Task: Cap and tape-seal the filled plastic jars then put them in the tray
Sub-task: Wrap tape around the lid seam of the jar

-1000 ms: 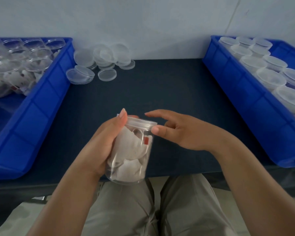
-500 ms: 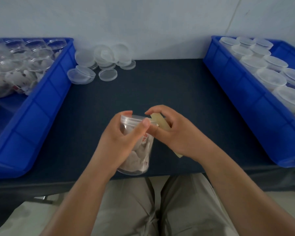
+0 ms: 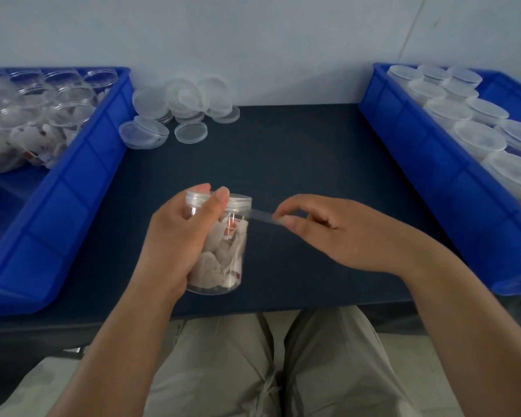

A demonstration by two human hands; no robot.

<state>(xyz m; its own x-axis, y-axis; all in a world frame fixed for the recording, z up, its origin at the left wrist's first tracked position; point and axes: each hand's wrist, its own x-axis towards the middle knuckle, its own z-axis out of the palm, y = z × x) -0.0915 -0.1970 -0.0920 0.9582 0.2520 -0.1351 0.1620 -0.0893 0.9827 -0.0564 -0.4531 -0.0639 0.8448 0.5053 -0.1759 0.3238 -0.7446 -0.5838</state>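
Jar (image 3: 226,251), filled with white sachets, is held upright just above the near part of the table (image 3: 283,161), in front of the person's lap. Lid (image 3: 236,200) is on and looks level as far as can be seen. Capping judged done for this unit.

Left hand (image 3: 175,239): fingers wrapped round the jar body from its left side. The thumb lies up the front wall with its tip at the lid skirt. It carries the jar alone.

Right hand (image 3: 328,233): just right of the jar. Thumb and forefinger are closed narrow on the free end of a clear tape (image 3: 262,216) strip, the other fingers loosely curled. The strip runs taut from the lid seam on the jar's right side out to the pinch. No roll or dispenser visible.

Status: sealing begun, not finished. One end appears stuck at the seam. How much of the circumference is covered cannot be told, the film being clear. Left for this jar: lay the strip round the seam, press it down, transfer.

Right of the jar, well apart: blue tray (image 3: 403,139) holding capped jars (image 3: 478,136) in rows, judged the destination. Whether those are taped cannot be told.

Left of the jar, well apart: second blue tray (image 3: 73,188) with open jars (image 3: 57,109), filled, no lids. Beyond the jar, by the wall: loose lids (image 3: 190,97) in a heap. Batch judged only partly through.
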